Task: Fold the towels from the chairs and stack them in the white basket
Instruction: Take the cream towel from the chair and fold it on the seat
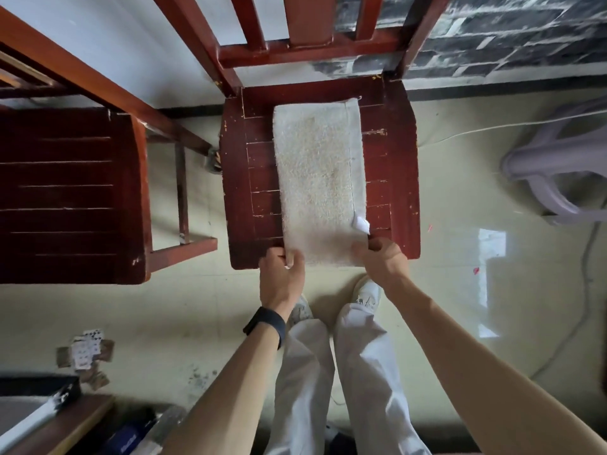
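Dark red slatted wooden chair seat, folded off-white terry towel flat along its middle, white tag at towel's 5 o'clock corner

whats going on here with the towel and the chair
A person stands at a red wooden chair with a pale towel laid as a long strip on its seat. The left hand and right hand each pinch a near corner. The white basket is not in view.
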Demonstrator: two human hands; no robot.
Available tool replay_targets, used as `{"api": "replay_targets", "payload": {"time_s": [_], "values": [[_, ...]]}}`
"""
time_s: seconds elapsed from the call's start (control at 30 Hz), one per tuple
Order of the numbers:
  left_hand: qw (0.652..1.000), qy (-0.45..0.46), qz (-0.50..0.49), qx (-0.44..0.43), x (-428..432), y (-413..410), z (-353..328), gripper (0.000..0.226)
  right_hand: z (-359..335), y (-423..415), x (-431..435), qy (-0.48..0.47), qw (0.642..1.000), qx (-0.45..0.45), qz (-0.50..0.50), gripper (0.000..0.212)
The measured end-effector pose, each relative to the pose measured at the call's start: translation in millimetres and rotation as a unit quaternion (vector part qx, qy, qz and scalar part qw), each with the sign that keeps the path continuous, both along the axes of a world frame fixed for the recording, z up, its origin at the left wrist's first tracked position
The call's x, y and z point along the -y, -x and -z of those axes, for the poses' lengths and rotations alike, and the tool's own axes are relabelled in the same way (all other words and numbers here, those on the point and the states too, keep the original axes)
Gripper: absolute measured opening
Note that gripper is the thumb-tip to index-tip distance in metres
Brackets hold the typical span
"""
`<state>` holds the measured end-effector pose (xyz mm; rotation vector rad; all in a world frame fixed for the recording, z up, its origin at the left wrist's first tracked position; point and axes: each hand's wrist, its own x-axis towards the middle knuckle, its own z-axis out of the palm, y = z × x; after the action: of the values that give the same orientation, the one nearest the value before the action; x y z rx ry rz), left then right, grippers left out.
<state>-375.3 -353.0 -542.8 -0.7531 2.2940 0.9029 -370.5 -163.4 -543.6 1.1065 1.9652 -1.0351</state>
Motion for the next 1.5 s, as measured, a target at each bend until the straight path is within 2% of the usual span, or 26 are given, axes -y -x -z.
{"api": "replay_targets", "payload": {"time_s": [0.1,0.17,0.3,0.43,0.6,0.67,0.77,0.87,0.93,1.0,1.03,1.1,1.17,1.27,1.5], "values": [[0.997,-0.031,-0.062,0.020,-1.4,1.2,4.7,0.020,-3.9,-2.7,-1.5,0.008,1.000,-0.016,0.011,0.019],[0.988,-0.074,-0.124,0.050,5.3,2.8,4.8,0.026,-6.5,-6.0,0.7,0.018,0.998,-0.036,0.037,0.023],[0.943,-0.220,-0.213,0.129,20.0,-0.3,-15.1,0.031,-15.3,-19.6,4.8,0.111,0.980,-0.055,0.156,0.031],[0.952,-0.200,-0.158,0.171,34.9,-24.2,-40.6,0.043,-30.4,-53.9,7.0,0.120,0.969,-0.021,0.213,0.030],[0.966,-0.192,-0.043,0.168,45.9,-56.0,-69.6,0.060,-66.6,-86.0,10.6,0.103,0.983,0.032,0.147,0.028],[0.964,-0.213,-0.013,0.157,47.4,-51.6,-80.0,0.053,-76.1,-85.0,9.0,0.107,0.985,-0.006,0.134,0.021],[0.954,-0.256,0.002,0.154,46.8,-22.4,-95.1,0.024,-88.6,-61.6,3.8,0.151,0.969,-0.059,0.187,0.010],[0.936,-0.312,0.014,0.165,50.0,18.5,-99.3,0.028,-90.1,-25.9,-7.6,0.219,0.951,-0.099,0.197,0.019],[0.948,-0.271,0.072,0.151,52.3,43.9,-88.3,0.020,-78.1,-3.6,-15.1,0.196,0.964,-0.130,0.125,0.016],[0.970,-0.173,0.147,0.087,51.7,63.8,-69.4,0.017,-57.0,15.8,-18.0,0.092,0.983,-0.157,0.019,0.030],[0.975,-0.136,0.168,0.054,48.8,71.8,-59.8,0.024,-47.3,24.3,-17.1,0.038,0.986,-0.162,-0.027,0.037],[0.981,-0.129,0.140,0.038,39.4,84.4,-43.3,0.029,-29.4,38.4,-12.9,-0.028,0.981,-0.174,-0.081,0.044],[0.985,-0.130,0.105,0.044,28.1,92.6,-27.6,0.031,-19.1,49.9,-6.4,-0.036,0.978,-0.194,-0.063,0.043],[0.990,-0.078,0.119,0.020,15.3,95.7,-6.3,0.037,-5.0,61.7,0.2,-0.046,0.977,-0.206,-0.041,0.041],[0.991,0.012,0.134,-0.004,-0.8,98.6,14.1,0.039,13.7,79.7,6.3,-0.122,0.979,-0.152,-0.065,0.045]]}}
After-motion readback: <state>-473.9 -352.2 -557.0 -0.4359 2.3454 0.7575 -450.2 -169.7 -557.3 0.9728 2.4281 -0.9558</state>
